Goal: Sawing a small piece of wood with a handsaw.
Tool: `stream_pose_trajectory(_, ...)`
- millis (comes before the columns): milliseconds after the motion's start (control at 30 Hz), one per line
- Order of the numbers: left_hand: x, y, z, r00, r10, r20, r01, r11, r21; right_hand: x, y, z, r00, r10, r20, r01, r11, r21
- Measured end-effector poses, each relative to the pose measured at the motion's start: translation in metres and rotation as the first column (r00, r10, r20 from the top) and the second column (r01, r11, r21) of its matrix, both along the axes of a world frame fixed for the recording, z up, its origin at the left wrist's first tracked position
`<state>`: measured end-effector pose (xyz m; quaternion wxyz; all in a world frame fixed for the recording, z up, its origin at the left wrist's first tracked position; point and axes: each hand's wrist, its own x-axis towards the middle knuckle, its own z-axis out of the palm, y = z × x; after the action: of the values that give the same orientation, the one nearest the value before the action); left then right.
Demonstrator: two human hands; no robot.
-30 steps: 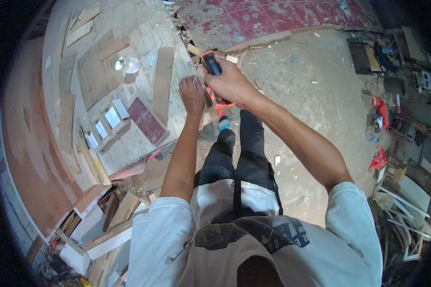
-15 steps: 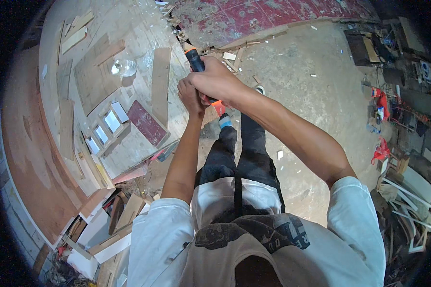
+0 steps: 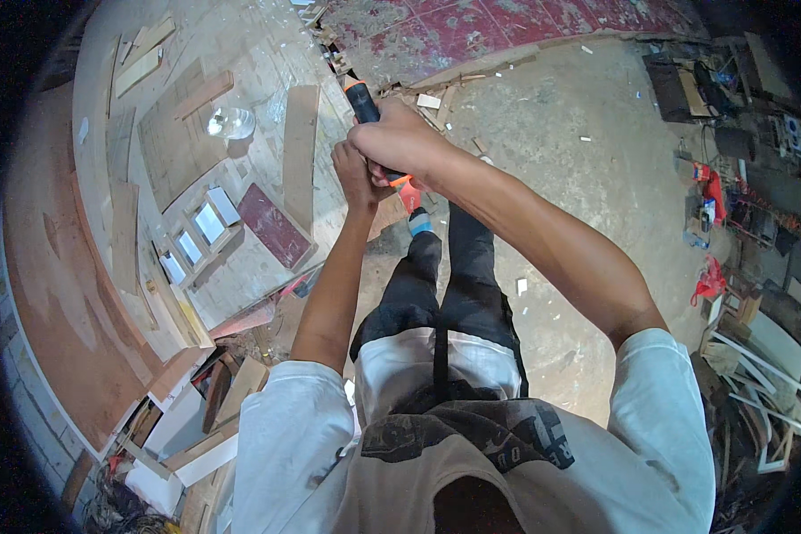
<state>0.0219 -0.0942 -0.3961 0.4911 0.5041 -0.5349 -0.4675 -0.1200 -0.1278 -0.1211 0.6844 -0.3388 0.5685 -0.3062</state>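
Observation:
My right hand (image 3: 396, 142) is closed around a black tool with orange trim (image 3: 363, 102), whose lower end shows orange below my fingers. My left hand (image 3: 356, 173) is curled just beneath and left of it, at the right edge of the wooden work table (image 3: 178, 44); what it grips is hidden. On the table lie a maroon board (image 3: 269, 230), a small wooden frame with white panels (image 3: 205, 230), a clear container (image 3: 231, 123) and several planks (image 3: 300, 151). Under my hands, a red shoe with a blue sock (image 3: 418, 218) shows at the table's edge.
A brown plywood sheet (image 3: 71, 267) borders the far left. Offcuts (image 3: 178, 427) are piled below the table. Concrete floor (image 3: 552, 133) meets red tiles (image 3: 507, 27) ahead. Along the right stand dark equipment (image 3: 681, 80), red bags (image 3: 708, 280) and stacked white strips (image 3: 761, 374).
Compared with a second ago, my right hand and the tool have moved left, partly over my left hand. Since half a second ago they have stayed almost in place.

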Motion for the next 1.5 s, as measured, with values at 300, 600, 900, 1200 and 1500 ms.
stream_pose_trajectory(300,0.039,-0.007,-0.066,0.994,0.069,0.080,-0.067,0.997,-0.025,0.003,0.005,0.023,0.997,0.054,0.060,-0.053,0.999,-0.005)
stream_pose_trajectory(600,0.006,-0.001,-0.046,0.965,0.006,0.261,0.001,1.000,-0.029,-0.008,0.004,0.033,0.999,-0.019,0.034,0.018,0.999,0.035)
stream_pose_trajectory(900,0.006,-0.010,-0.002,0.992,0.093,0.087,-0.092,0.996,-0.015,0.008,-0.012,-0.011,0.980,-0.097,0.175,0.069,0.985,0.159)
stream_pose_trajectory(1200,0.003,-0.009,-0.001,0.999,0.050,-0.017,-0.050,0.999,0.015,0.012,-0.020,-0.050,0.992,-0.112,0.055,0.101,0.979,0.175)
stream_pose_trajectory(1500,0.005,-0.010,0.007,0.991,0.127,-0.029,-0.126,0.992,0.021,0.015,-0.009,-0.063,0.995,-0.033,0.098,0.022,0.993,0.113)
